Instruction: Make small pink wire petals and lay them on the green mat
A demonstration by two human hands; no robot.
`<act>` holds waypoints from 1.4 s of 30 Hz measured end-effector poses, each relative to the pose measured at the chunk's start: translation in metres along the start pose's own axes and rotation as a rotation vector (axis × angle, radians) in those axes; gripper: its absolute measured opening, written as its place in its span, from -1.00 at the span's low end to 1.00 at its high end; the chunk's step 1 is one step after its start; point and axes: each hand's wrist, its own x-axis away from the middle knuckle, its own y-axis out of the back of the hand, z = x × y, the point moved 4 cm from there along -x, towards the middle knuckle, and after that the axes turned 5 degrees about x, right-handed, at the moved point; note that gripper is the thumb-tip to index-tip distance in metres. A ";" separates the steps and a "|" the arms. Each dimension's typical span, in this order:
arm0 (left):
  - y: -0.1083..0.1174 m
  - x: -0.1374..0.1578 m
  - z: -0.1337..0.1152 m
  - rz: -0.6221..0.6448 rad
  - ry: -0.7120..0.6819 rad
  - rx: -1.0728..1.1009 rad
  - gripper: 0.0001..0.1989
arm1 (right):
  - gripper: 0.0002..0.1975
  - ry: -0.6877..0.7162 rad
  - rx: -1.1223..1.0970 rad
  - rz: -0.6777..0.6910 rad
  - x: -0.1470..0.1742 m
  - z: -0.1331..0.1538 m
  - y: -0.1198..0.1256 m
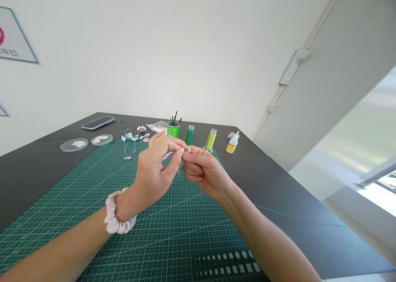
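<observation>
Both hands meet above the green cutting mat (161, 232), fingertips almost touching. My left hand (159, 160), with a pale scrunchie (116, 216) round its wrist, pinches a small lilac petal (168, 155) that shows behind the thumb. Thumb and forefinger of my right hand (202, 164) are closed at the same spot on a thin strand whose end I can barely see. Fine wires hang just below the fingers. Most of the held piece is hidden by the fingers. A loose lilac petal (127, 158) lies on the mat to the left.
Behind the hands stand a green can (173, 130) with tools, a dark green thread spool (190, 135), a yellow-green spool (211, 139) and a glue bottle (232, 143). At left are blue wired flowers (130, 138), two clear dishes (73, 145) with white material, and a phone (98, 123).
</observation>
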 end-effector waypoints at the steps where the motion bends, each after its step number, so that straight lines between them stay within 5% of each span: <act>1: 0.000 0.000 0.001 -0.007 0.005 -0.008 -0.86 | -0.74 0.012 -0.001 -0.001 0.001 -0.002 -0.003; 7: 0.001 0.000 0.003 -0.027 0.036 -0.077 -0.86 | -0.78 0.220 0.193 -0.164 0.010 -0.008 -0.015; 17: 0.002 -0.001 0.003 -0.033 0.029 -0.115 -0.86 | -0.83 0.641 1.046 -0.398 0.027 0.002 -0.020; 23: 0.001 0.000 0.003 -0.034 -0.025 -0.127 -0.86 | -0.82 0.785 1.332 -0.494 0.038 0.023 -0.025; 30: -0.001 0.000 0.001 0.004 -0.065 -0.120 -0.85 | -0.83 0.786 1.344 -0.557 0.040 0.039 -0.018; 42: -0.005 0.002 -0.001 0.095 -0.054 -0.022 -0.85 | -0.85 0.605 1.020 -0.517 0.027 0.039 0.001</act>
